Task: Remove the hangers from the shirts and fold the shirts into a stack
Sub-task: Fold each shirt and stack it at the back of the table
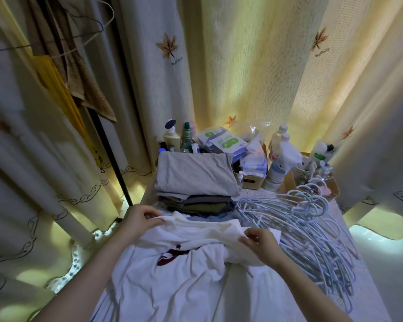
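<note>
Curtains [242,66] with leaf prints hang round me on every side. In front of me stands the table [370,293], running away from me toward them.

The white shirt [172,287] covers the near end of the table, rumpled, with a dark red print showing near its middle. Its far part is folded back toward me in a thick band across the cloth.

A heap of pale blue hangers [300,231] lies along the table's right side, just beside the shirt, hooks pointing to the far end.

The stack [196,180] of folded shirts sits beyond the white shirt, on the left of the table's far half. A grey one lies on top, with darker ones under it.

A brown towel [91,89] hangs at upper left on a wire hanger, by a dark pole [112,154].

Bottles [280,140] and boxes crowd the far edge behind the stack.

My left hand [140,219] pinches the left end of the folded band between thumb and fingers. My right hand [263,245] pinches its right end the same way, fingers curled round the fabric.
</note>
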